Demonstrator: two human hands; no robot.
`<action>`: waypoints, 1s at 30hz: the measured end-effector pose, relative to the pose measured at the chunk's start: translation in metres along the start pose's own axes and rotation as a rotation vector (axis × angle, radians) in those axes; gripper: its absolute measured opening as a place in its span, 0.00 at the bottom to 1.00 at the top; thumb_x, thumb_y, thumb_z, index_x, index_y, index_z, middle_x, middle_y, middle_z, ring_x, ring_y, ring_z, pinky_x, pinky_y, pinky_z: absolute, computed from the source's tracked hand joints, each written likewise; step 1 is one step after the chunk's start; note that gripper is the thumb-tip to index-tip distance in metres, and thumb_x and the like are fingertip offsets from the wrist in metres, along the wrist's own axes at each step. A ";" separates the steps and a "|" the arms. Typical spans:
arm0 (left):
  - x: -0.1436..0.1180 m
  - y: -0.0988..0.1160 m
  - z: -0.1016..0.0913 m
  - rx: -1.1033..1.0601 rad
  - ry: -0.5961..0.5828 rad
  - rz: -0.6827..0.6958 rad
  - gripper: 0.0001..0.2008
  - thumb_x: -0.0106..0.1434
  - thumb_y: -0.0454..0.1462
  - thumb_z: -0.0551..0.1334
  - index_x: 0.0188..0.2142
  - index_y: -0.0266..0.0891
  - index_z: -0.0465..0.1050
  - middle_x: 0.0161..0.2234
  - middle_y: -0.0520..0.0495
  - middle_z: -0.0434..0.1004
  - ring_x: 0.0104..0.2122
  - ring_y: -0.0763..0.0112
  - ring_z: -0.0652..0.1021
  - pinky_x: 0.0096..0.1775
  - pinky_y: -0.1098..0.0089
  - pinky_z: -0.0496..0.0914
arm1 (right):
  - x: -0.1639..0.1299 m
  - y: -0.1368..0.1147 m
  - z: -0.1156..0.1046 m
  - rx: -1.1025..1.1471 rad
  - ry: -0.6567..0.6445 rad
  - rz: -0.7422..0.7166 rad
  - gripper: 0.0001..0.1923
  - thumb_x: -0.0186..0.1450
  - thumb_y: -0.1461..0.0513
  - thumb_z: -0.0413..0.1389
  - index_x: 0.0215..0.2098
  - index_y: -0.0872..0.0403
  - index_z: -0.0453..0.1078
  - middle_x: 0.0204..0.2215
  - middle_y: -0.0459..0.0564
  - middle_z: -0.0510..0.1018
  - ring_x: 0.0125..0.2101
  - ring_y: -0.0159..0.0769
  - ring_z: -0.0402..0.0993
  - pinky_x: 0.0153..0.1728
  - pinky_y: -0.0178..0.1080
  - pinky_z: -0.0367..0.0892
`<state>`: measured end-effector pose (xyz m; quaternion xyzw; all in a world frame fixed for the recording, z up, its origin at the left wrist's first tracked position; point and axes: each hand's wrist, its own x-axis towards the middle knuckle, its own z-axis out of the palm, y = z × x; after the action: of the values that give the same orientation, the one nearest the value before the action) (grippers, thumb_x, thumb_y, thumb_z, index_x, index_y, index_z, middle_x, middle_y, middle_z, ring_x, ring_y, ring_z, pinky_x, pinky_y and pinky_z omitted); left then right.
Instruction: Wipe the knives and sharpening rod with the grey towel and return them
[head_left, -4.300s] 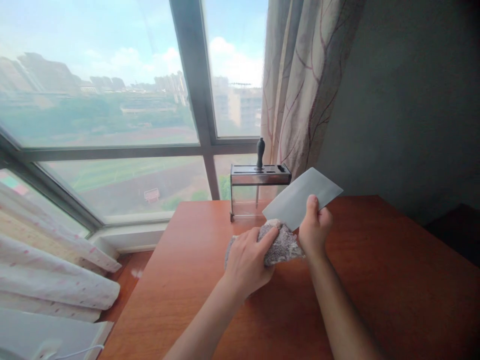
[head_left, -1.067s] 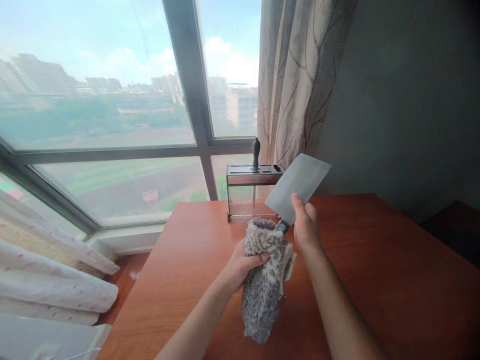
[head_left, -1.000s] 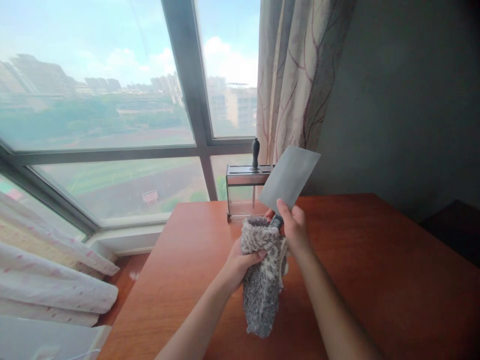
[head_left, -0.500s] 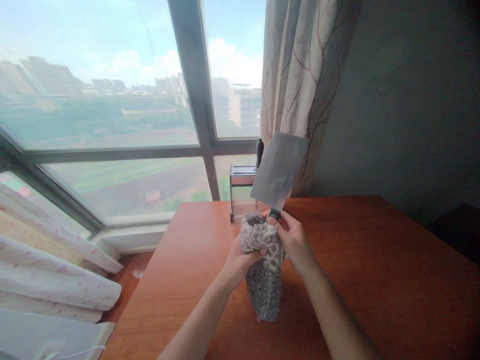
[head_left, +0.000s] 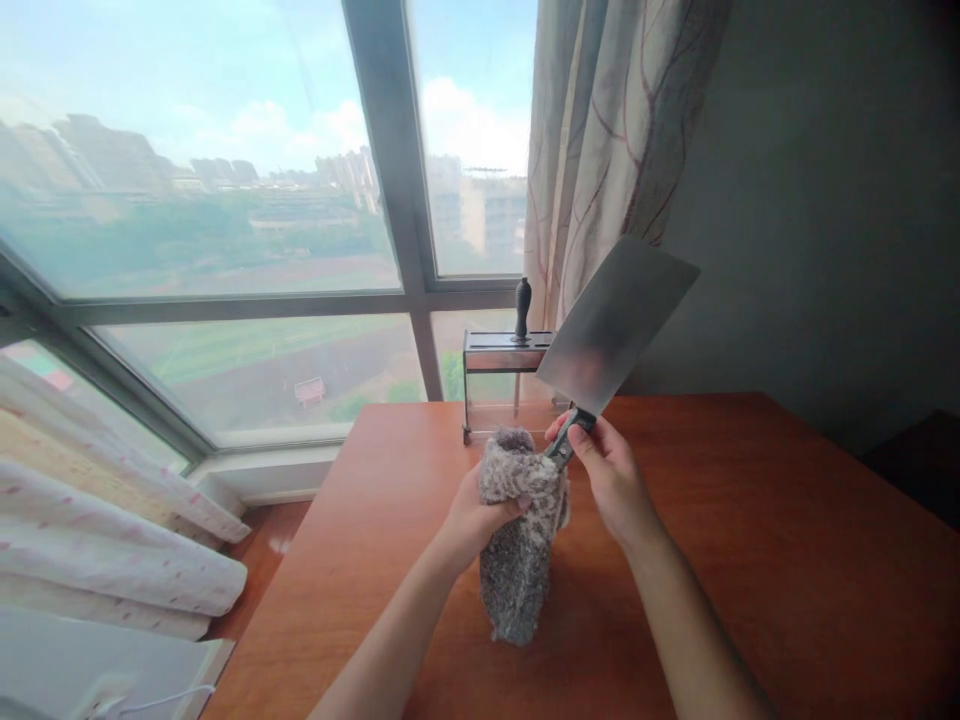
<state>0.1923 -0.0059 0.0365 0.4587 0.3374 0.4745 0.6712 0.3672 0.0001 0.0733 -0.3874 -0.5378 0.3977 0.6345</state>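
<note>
My right hand (head_left: 611,478) grips the dark handle of a broad steel cleaver (head_left: 616,322), blade tilted up and to the right above the table. My left hand (head_left: 474,520) holds a grey fluffy cloth (head_left: 517,545) bunched around the lower end of the cleaver's handle; the rest of the cloth hangs down toward the tabletop. Both hands are over the middle of the reddish wooden table (head_left: 787,580).
A metal and clear knife rack (head_left: 499,385) stands at the table's far edge, with one black-handled tool (head_left: 523,305) stuck in it. Behind are a large window (head_left: 225,220), a patterned curtain (head_left: 600,130) and a grey wall. White bedding (head_left: 112,540) lies at the lower left.
My right hand shifted from the blade's base down to the handle. The cleaver swung upright and now tilts right. The cloth went from the blade to hanging around the handle.
</note>
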 end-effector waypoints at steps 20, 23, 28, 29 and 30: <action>0.004 0.024 -0.046 -0.763 0.160 -0.107 0.19 0.64 0.47 0.56 0.44 0.38 0.77 0.38 0.44 0.83 0.47 0.54 0.79 0.53 0.60 0.70 | -0.050 0.018 -0.005 0.342 -0.321 0.529 0.14 0.68 0.51 0.52 0.37 0.54 0.65 0.25 0.39 0.63 0.14 0.18 0.53 0.12 0.25 0.51; 0.002 0.026 -0.044 -0.739 0.195 -0.167 0.19 0.64 0.46 0.57 0.44 0.35 0.77 0.35 0.42 0.83 0.43 0.54 0.80 0.50 0.60 0.72 | -0.055 0.024 -0.003 0.289 -0.406 0.598 0.16 0.67 0.50 0.52 0.36 0.54 0.64 0.24 0.39 0.64 0.13 0.18 0.54 0.11 0.25 0.50; 0.005 0.019 -0.034 -0.580 0.322 -0.235 0.15 0.59 0.37 0.63 0.46 0.33 0.75 0.32 0.42 0.83 0.35 0.57 0.82 0.43 0.62 0.76 | -0.058 0.037 0.006 0.155 -0.366 0.593 0.17 0.66 0.48 0.52 0.34 0.54 0.62 0.23 0.38 0.64 0.12 0.18 0.53 0.10 0.25 0.50; 0.006 0.017 -0.031 -0.560 0.325 -0.240 0.16 0.58 0.36 0.64 0.46 0.33 0.74 0.32 0.42 0.83 0.34 0.58 0.83 0.43 0.62 0.76 | -0.058 0.039 0.008 0.126 -0.343 0.573 0.17 0.66 0.48 0.52 0.34 0.54 0.61 0.22 0.38 0.63 0.12 0.19 0.54 0.10 0.26 0.50; 0.007 0.014 -0.028 -0.547 0.325 -0.241 0.17 0.58 0.36 0.64 0.47 0.33 0.74 0.32 0.42 0.83 0.34 0.58 0.83 0.42 0.62 0.76 | -0.058 0.041 0.009 0.098 -0.328 0.547 0.17 0.66 0.48 0.51 0.33 0.54 0.61 0.22 0.38 0.63 0.11 0.19 0.54 0.10 0.26 0.50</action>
<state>0.1654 0.0108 0.0400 0.1367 0.3521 0.5315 0.7582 0.3487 -0.0368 0.0155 -0.4173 -0.4889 0.6361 0.4269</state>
